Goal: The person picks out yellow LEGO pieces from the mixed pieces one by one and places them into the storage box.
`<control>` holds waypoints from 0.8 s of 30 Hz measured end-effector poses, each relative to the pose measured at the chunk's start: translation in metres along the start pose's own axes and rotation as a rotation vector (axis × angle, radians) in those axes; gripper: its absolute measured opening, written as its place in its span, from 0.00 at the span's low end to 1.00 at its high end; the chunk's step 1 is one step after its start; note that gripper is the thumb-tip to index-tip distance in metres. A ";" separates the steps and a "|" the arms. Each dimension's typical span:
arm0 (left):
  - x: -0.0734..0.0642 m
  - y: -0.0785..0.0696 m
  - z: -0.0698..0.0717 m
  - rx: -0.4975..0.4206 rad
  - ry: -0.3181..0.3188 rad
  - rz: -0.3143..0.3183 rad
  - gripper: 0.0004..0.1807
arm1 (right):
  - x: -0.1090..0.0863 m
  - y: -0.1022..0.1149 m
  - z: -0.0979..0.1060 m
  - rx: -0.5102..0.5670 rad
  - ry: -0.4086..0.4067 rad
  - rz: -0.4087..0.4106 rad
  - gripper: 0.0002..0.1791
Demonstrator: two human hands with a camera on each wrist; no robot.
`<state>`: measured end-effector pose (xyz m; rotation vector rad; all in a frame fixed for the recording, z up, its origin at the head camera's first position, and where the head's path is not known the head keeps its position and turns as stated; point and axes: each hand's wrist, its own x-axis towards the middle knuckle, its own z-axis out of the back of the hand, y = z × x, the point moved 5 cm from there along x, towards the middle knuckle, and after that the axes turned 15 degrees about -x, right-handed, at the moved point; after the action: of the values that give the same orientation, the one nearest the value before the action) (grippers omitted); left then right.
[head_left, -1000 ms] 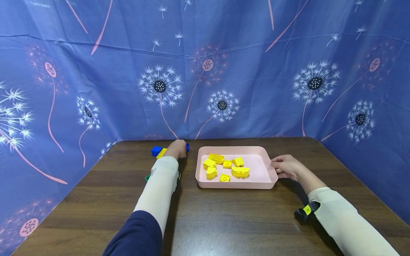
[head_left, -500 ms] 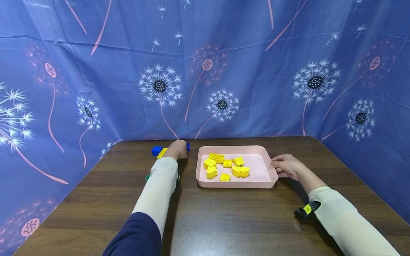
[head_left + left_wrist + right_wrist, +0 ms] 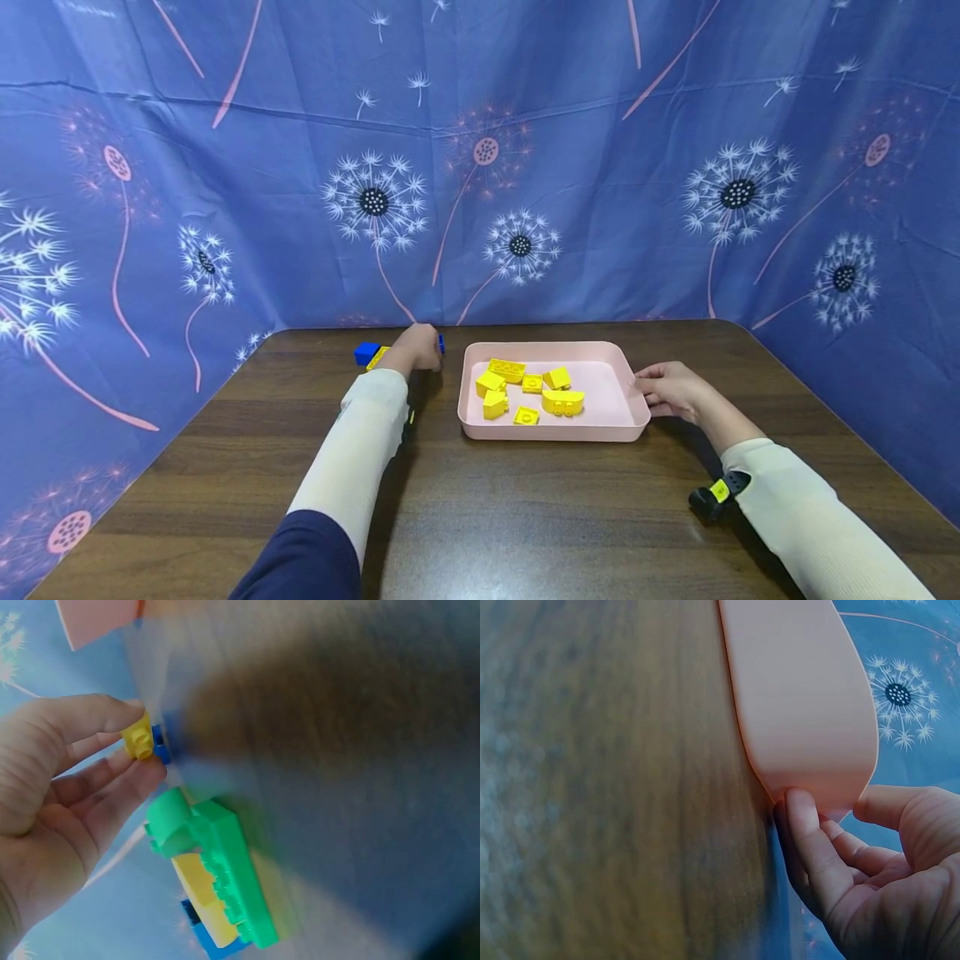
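Observation:
At the table's far side, my left hand (image 3: 417, 345) pinches a small yellow toy brick (image 3: 138, 738) between thumb and fingers, as the left wrist view shows. A blue brick (image 3: 160, 745) lies right behind it. My right hand (image 3: 672, 391) grips the right end of a pink tray (image 3: 555, 434), its fingers against the outer wall and the thumb at the rim (image 3: 875, 750). Inside the tray are several yellow bricks, among them a curved one (image 3: 562, 403) and a flat square one (image 3: 527, 416).
Left of my left hand sit a blue brick (image 3: 367, 353) and a yellow brick (image 3: 377, 358). In the left wrist view a long green brick (image 3: 234, 871) stands near the hand. A patterned blue cloth (image 3: 480, 208) hangs behind the wooden table (image 3: 525, 517).
My left forearm has shifted a little left, and its sleeve now covers the green brick that showed beside it. The tray and right hand stay in place.

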<state>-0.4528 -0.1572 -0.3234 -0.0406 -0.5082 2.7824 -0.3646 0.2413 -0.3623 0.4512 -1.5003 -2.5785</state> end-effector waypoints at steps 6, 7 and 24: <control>-0.005 -0.013 0.009 -0.033 -0.021 -0.072 0.03 | 0.000 0.001 0.000 -0.008 0.001 0.005 0.22; -0.006 -0.015 0.010 -0.048 -0.024 -0.081 0.03 | 0.001 0.001 0.000 -0.009 0.002 0.005 0.23; -0.011 -0.063 0.032 -0.051 -0.006 -0.208 0.09 | 0.000 0.000 -0.001 -0.018 0.009 0.000 0.24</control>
<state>-0.4260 -0.1153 -0.2718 0.0090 -0.5510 2.5676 -0.3638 0.2406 -0.3626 0.4600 -1.4728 -2.5843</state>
